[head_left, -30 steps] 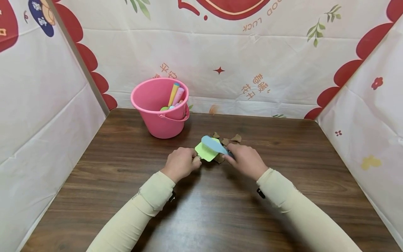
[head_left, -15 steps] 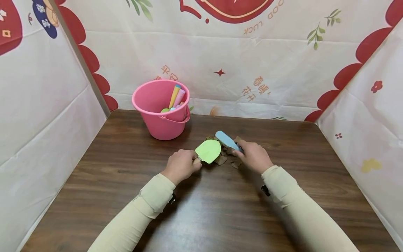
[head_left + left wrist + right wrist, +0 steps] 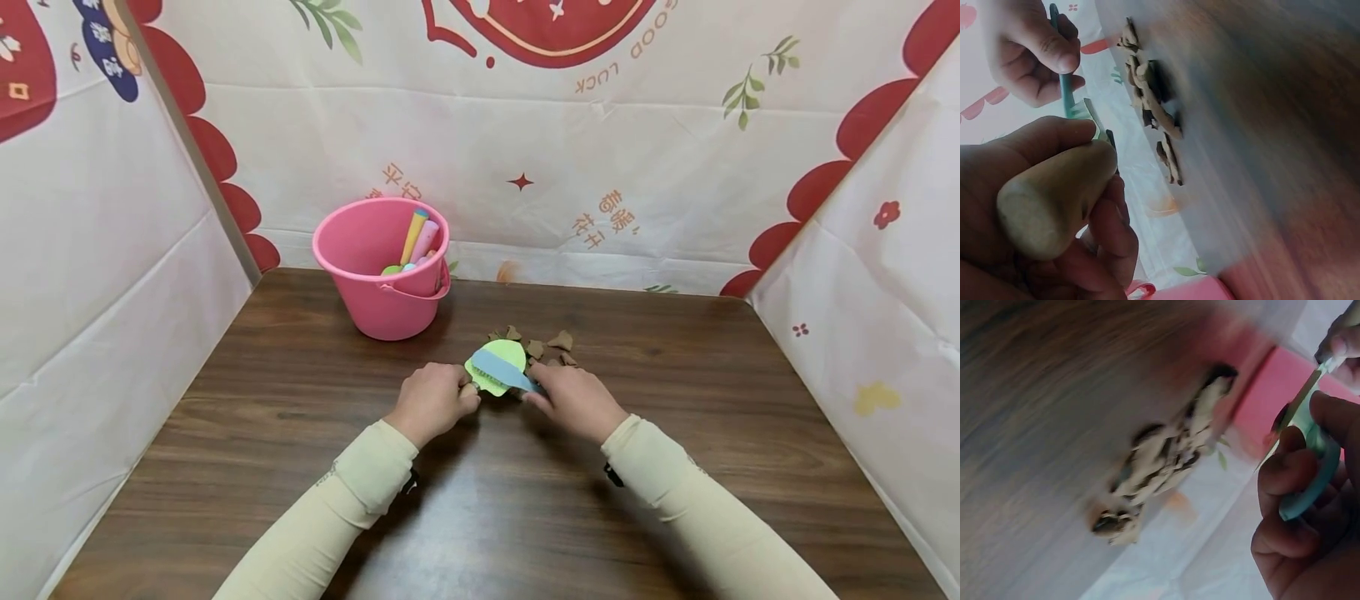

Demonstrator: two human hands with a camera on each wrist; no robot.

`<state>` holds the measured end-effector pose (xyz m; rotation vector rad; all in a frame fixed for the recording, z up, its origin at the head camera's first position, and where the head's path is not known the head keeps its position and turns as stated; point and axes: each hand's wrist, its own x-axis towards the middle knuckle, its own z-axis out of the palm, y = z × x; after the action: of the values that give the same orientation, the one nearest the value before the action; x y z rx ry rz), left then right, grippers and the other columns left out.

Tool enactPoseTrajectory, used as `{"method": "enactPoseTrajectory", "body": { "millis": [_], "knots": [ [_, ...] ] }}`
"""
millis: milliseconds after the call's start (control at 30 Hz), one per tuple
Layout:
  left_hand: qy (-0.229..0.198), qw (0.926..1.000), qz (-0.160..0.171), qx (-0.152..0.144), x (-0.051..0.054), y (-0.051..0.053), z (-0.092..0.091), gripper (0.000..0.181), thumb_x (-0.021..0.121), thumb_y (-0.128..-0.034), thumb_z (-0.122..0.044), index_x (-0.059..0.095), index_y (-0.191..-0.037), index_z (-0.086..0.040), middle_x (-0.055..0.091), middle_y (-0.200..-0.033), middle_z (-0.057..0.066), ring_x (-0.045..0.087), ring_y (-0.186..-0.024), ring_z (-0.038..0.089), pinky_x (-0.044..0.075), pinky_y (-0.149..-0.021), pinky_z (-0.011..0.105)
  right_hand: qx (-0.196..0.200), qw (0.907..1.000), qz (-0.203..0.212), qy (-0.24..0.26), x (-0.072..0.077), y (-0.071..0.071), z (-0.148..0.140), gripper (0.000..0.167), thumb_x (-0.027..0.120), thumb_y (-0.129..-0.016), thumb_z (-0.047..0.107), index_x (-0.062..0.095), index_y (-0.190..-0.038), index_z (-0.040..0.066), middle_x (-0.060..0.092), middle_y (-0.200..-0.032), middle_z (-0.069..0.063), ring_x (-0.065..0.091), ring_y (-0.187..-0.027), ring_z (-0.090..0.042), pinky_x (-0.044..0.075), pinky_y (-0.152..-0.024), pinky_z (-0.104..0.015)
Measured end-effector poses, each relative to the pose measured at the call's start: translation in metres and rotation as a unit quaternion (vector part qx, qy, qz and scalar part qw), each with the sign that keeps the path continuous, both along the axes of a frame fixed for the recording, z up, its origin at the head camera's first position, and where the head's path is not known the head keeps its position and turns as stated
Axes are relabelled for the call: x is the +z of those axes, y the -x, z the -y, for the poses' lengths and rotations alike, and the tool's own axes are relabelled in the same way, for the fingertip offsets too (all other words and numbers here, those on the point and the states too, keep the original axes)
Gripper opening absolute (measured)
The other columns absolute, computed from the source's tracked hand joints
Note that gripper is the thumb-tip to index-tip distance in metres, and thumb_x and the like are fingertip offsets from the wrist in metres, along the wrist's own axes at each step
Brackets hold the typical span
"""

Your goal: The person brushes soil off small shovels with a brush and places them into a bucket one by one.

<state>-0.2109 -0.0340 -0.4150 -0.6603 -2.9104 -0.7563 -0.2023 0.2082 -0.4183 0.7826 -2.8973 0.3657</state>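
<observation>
My left hand (image 3: 431, 400) grips the wooden handle (image 3: 1054, 200) of a small trowel, whose light green blade (image 3: 513, 352) is held over the table. A light blue brush (image 3: 497, 368) lies across that blade, its bristles towards it; whether they touch cannot be told. Fingers of my right hand (image 3: 581, 402) are curled round the brush handle (image 3: 1313, 487). Torn brown pieces (image 3: 560, 340), like cardboard or dry leaf, lie beside and behind the trowel, some hidden by the blade and right hand. The wrist views show these brown pieces (image 3: 1154, 100) curled and jagged.
A pink bucket (image 3: 386, 308) with a handle stands at the back left of the brown wooden table (image 3: 300, 467). Yellow and pink tool handles (image 3: 414, 236) stick up inside it. Printed white cloth (image 3: 487, 133) walls the back and both sides.
The brush moved right off the trowel over the brown pieces, then came back left across the blade. My left hand stays nearly in place with the trowel. The head view has tilted slightly up.
</observation>
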Motion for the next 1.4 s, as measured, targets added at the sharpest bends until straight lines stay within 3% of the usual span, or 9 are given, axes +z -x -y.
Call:
{"method": "enactPoseTrajectory", "body": {
  "millis": [233, 433, 567, 700, 833, 1000, 1200, 1400],
  "knots": [
    [-0.001, 1.0, -0.005, 0.001, -0.005, -0.001, 0.004, 0.033, 0.066, -0.0815, -0.015, 0.043, -0.058, -0.017, 0.034, -0.055, -0.006, 0.038, -0.054, 0.018, 0.033, -0.046, 0.034, -0.078, 0.9956, 0.048, 0.019, -0.009, 0.016, -0.023, 0.02, 0.068, -0.095, 0.027, 0.055, -0.094, 0.011, 0.049, -0.066, 0.002, 0.043, -0.053, -0.014, 0.036, -0.049, -0.033],
    [-0.001, 1.0, -0.006, 0.005, -0.006, 0.002, 0.006, 0.032, 0.067, -0.0838, -0.019, 0.045, -0.059, -0.017, 0.037, -0.056, -0.005, 0.041, -0.054, 0.018, 0.035, -0.046, 0.034, -0.119, 0.9919, 0.042, 0.015, -0.008, 0.026, -0.039, 0.022, 0.066, -0.097, 0.027, 0.055, -0.095, 0.008, 0.047, -0.065, -0.002, 0.044, -0.052, -0.016, 0.035, -0.05, -0.034],
    [0.002, 0.9999, -0.014, 0.003, -0.004, 0.003, 0.006, 0.029, 0.063, -0.0929, -0.022, 0.053, -0.066, -0.015, 0.046, -0.058, -0.001, 0.049, -0.055, 0.022, 0.041, -0.05, 0.039, -0.142, 0.9888, 0.042, 0.021, -0.006, 0.025, -0.045, 0.023, 0.065, -0.097, 0.026, 0.053, -0.091, 0.008, 0.046, -0.064, -0.003, 0.043, -0.052, -0.018, 0.033, -0.049, -0.034],
    [-0.003, 0.9997, -0.025, 0.002, -0.003, 0.003, 0.006, 0.023, 0.057, -0.0997, -0.022, 0.065, -0.081, -0.011, 0.058, -0.067, 0.003, 0.061, -0.064, 0.027, 0.048, -0.059, 0.046, -0.138, 0.9892, 0.043, 0.026, -0.005, 0.023, -0.043, 0.022, 0.065, -0.097, 0.027, 0.054, -0.092, 0.008, 0.048, -0.065, -0.002, 0.044, -0.052, -0.017, 0.034, -0.049, -0.034],
    [-0.035, 0.9994, -0.006, 0.007, -0.003, 0.003, 0.007, 0.013, 0.067, -0.0934, -0.022, 0.065, -0.092, -0.009, 0.06, -0.071, 0.003, 0.061, -0.067, 0.025, 0.049, -0.063, 0.042, -0.128, 0.9909, 0.033, 0.025, -0.003, 0.022, -0.038, 0.022, 0.065, -0.097, 0.027, 0.055, -0.093, 0.008, 0.048, -0.064, -0.002, 0.043, -0.051, -0.017, 0.034, -0.049, -0.034],
    [-0.069, 0.9975, 0.014, 0.01, -0.002, 0.003, 0.009, 0.025, 0.082, -0.08, -0.02, 0.06, -0.088, -0.011, 0.055, -0.067, -0.003, 0.055, -0.064, 0.018, 0.047, -0.062, 0.036, -0.128, 0.991, 0.03, 0.026, -0.001, 0.021, -0.037, 0.022, 0.065, -0.097, 0.027, 0.055, -0.092, 0.008, 0.047, -0.064, -0.002, 0.043, -0.05, -0.016, 0.033, -0.048, -0.033],
    [-0.059, 0.9981, -0.016, 0.008, -0.003, 0.006, 0.009, 0.015, 0.072, -0.0826, -0.016, 0.059, -0.08, -0.012, 0.052, -0.065, -0.002, 0.052, -0.062, 0.019, 0.045, -0.058, 0.035, -0.133, 0.99, 0.037, 0.028, 0.0, 0.02, -0.038, 0.021, 0.065, -0.097, 0.027, 0.056, -0.093, 0.009, 0.049, -0.065, -0.002, 0.044, -0.052, -0.017, 0.034, -0.049, -0.034],
    [-0.033, 0.999, -0.029, 0.013, -0.002, 0.008, 0.009, 0.015, 0.064, -0.0837, -0.018, 0.054, -0.074, -0.015, 0.048, -0.063, -0.001, 0.049, -0.059, 0.02, 0.042, -0.056, 0.036, -0.124, 0.9912, 0.034, 0.03, 0.0, 0.02, -0.037, 0.021, 0.066, -0.097, 0.026, 0.055, -0.092, 0.008, 0.049, -0.065, -0.002, 0.044, -0.051, -0.016, 0.034, -0.049, -0.033]
  ]
}}
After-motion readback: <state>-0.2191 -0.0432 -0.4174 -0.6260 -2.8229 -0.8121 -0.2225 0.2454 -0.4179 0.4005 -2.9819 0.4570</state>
